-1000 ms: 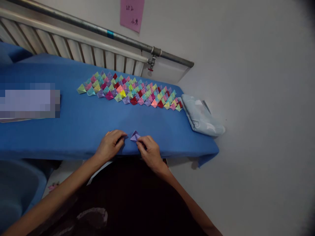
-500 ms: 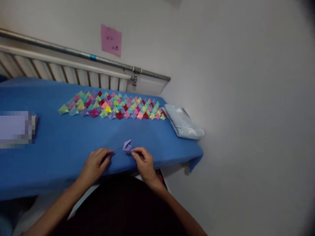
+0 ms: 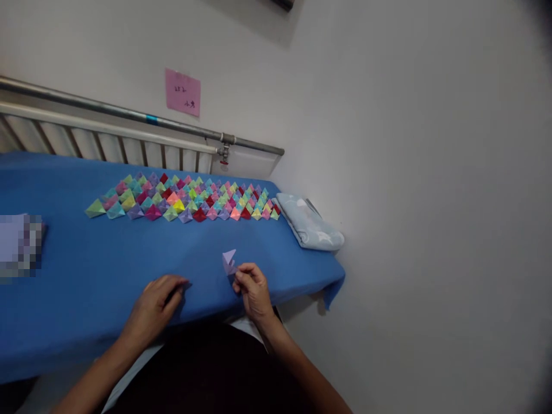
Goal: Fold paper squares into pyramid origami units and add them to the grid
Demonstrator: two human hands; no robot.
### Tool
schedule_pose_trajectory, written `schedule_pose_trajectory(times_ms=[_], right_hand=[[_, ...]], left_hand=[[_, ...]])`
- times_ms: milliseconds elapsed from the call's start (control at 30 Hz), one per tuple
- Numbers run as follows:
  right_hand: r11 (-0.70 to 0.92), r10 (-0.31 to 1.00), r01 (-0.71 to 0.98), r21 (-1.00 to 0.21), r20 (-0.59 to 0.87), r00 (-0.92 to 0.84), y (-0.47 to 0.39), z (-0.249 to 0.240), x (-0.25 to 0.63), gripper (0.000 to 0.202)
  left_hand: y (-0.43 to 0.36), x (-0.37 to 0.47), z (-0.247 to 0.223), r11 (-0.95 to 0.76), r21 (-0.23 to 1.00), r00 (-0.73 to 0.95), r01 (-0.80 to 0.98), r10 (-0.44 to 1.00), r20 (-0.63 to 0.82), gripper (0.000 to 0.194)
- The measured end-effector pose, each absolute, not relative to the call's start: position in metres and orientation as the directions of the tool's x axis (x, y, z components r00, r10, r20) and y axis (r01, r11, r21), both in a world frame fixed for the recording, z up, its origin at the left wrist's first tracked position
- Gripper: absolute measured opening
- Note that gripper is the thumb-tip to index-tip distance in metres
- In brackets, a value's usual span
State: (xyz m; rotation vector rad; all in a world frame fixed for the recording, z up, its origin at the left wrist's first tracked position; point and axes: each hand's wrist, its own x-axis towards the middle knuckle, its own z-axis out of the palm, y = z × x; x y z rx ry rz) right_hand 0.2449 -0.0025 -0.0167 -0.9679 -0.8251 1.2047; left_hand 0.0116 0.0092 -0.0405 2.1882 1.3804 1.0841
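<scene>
A folded lilac paper piece [image 3: 228,262] is pinched by its lower right end between the thumb and fingers of my right hand [image 3: 254,290], just above the blue cloth [image 3: 107,259]. To the left, my left hand [image 3: 157,302] rests near the front edge of the cloth, thumb and forefinger apart with a small gap, and nothing shows between them. Beyond both hands, rows of folded paper pieces [image 3: 153,213] in pink, green, yellow, red, purple and light blue lie on the cloth.
A folded light blue patterned cloth [image 3: 308,224] lies at the right end. At the left edge is a blurred-out stack [image 3: 17,244]. Behind the surface run a radiator [image 3: 133,150] and a metal pipe [image 3: 181,126]. A pink note [image 3: 183,92] hangs on the wall.
The view has shifted. My right hand has turned the lilac piece so its tip points up more, and it is now farther from my left hand.
</scene>
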Motion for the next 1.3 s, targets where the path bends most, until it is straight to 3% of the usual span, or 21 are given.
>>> schedule_pose_trajectory(times_ms=[300, 500, 700, 867, 1100, 1300], right_hand=[[0.085, 0.990, -0.374, -0.924, 0.035, 0.138, -0.008, -0.015, 0.247, 0.019], [-0.073, 0.989, -0.719, -0.692, -0.146, 0.040, -0.006, -0.007, 0.253, 0.027], [-0.097, 0.980, -0.818, -0.568, -0.199, 0.022, -0.007, -0.006, 0.258, 0.026], [-0.088, 0.978, -0.773, -0.629, -0.203, 0.054, -0.002, -0.006, 0.256, 0.028], [0.000, 0.973, -0.625, -0.781, -0.143, 0.179, 0.019, 0.007, 0.252, 0.025], [0.062, 0.932, -0.424, -0.903, -0.100, 0.349, 0.035, 0.000, 0.270, 0.019]], left_hand=[[0.005, 0.014, -0.037, -0.458, 0.623, 0.235, 0.634, 0.882, 0.408, 0.029], [0.009, 0.011, -0.043, -0.486, 0.622, 0.241, 0.614, 0.865, 0.439, 0.031], [0.010, 0.008, -0.050, -0.475, 0.635, 0.246, 0.609, 0.874, 0.419, 0.032], [0.037, 0.012, -0.038, -0.377, 0.714, 0.278, 0.589, 0.925, 0.259, 0.032], [0.103, 0.043, 0.010, -0.374, 0.686, 0.433, 0.624, 0.896, 0.094, 0.031], [0.114, 0.075, 0.007, -0.324, 0.678, 0.527, 0.660, 0.843, -0.110, 0.029]])
